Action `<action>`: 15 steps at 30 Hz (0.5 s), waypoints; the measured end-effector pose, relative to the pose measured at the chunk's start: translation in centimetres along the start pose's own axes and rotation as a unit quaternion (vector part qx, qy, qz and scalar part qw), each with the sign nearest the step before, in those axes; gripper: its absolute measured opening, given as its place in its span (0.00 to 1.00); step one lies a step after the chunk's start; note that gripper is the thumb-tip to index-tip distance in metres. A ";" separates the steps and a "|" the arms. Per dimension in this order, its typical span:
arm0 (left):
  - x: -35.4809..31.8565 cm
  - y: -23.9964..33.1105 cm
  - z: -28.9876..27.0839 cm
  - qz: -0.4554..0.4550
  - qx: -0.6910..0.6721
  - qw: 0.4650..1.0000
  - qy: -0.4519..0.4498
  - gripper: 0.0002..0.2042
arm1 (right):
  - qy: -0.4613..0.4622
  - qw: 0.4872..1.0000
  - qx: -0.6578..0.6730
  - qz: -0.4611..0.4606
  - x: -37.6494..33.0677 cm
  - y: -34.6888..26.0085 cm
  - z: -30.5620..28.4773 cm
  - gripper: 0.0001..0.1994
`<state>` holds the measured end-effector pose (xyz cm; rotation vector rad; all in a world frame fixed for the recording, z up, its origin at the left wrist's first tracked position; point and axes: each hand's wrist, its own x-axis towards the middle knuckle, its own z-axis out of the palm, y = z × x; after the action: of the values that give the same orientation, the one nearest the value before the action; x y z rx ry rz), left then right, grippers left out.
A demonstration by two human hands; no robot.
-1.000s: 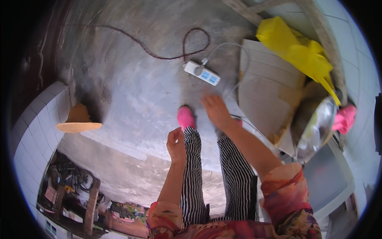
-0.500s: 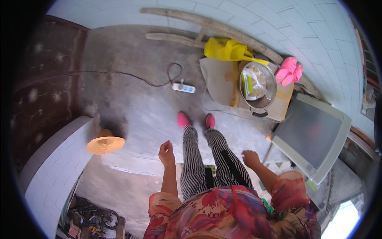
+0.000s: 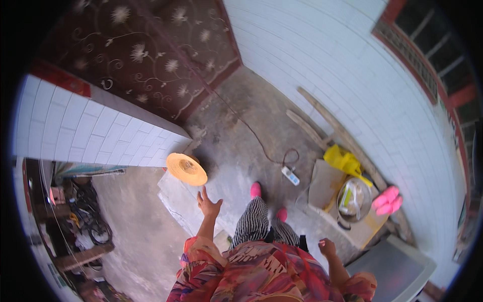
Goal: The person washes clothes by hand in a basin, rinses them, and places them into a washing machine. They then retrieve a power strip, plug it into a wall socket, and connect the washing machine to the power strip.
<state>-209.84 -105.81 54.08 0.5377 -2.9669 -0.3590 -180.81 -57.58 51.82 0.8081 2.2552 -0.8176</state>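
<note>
My left hand (image 3: 208,205) is open, its thumb and fingers spread, and it is empty. Just beyond its fingertips is a straw hat (image 3: 187,169) with a wide yellow-tan brim, by the end of a low white-tiled wall. Hand and hat look apart. My right hand (image 3: 327,247) hangs at my right side with the fingers curled in, and nothing shows in it. A grey-framed panel with a dark face (image 3: 392,267) leans close to that arm. My feet wear pink shoes (image 3: 256,190) on the concrete floor.
A white power strip (image 3: 290,175) lies ahead, its dark cord running to the patterned brown door (image 3: 166,55). To the right, a metal pot (image 3: 363,214) holding bags sits on cardboard (image 3: 322,182), beside a yellow bag (image 3: 343,160), pink clogs (image 3: 387,200) and wooden poles (image 3: 338,133). A bicycle (image 3: 93,216) stands left.
My view has turned left, toward the door and the hat. My left hand has moved nearer the hat and its fingers have spread. One foot is now ahead of the other.
</note>
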 end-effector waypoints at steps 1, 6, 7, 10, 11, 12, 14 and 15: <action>1.0 -1.4 1.1 0.009 -0.063 0.998 0.005 0.33 | -0.001 1.000 -0.004 -0.012 1.2 -1.6 -0.9 0.10; 7.6 -2.0 0.8 -0.232 -0.162 0.949 -0.135 0.20 | 0.008 0.996 -0.041 -0.083 9.9 -12.8 -6.2 0.10; 9.3 -2.4 1.3 -0.230 -0.169 0.951 -0.121 0.18 | 0.013 0.994 -0.043 -0.100 12.4 -15.3 -6.8 0.10; 15.6 -2.6 0.6 -0.240 -0.207 0.945 -0.086 0.19 | 0.042 0.972 -0.133 -0.189 20.2 -25.3 -8.1 0.11; 17.0 -2.5 0.6 -0.239 -0.219 0.943 -0.082 0.19 | 0.048 0.959 -0.180 -0.212 21.7 -28.0 -8.8 0.11; 19.3 -2.7 0.6 -0.215 -0.224 0.949 -0.058 0.21 | 0.031 0.962 -0.137 -0.233 22.0 -32.8 -9.9 0.11; 26.2 -0.7 -0.4 -0.175 -0.285 0.942 -0.018 0.21 | 0.045 0.933 -0.127 -0.332 25.9 -43.3 -12.0 0.11; 28.7 0.7 -0.6 -0.153 -0.314 0.937 -0.006 0.21 | 0.060 0.901 -0.167 -0.396 28.0 -46.4 -12.7 0.11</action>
<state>-236.75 -115.61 56.60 0.8908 -2.5414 -1.2744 -235.30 -68.31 56.09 -0.2690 2.7473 -0.6797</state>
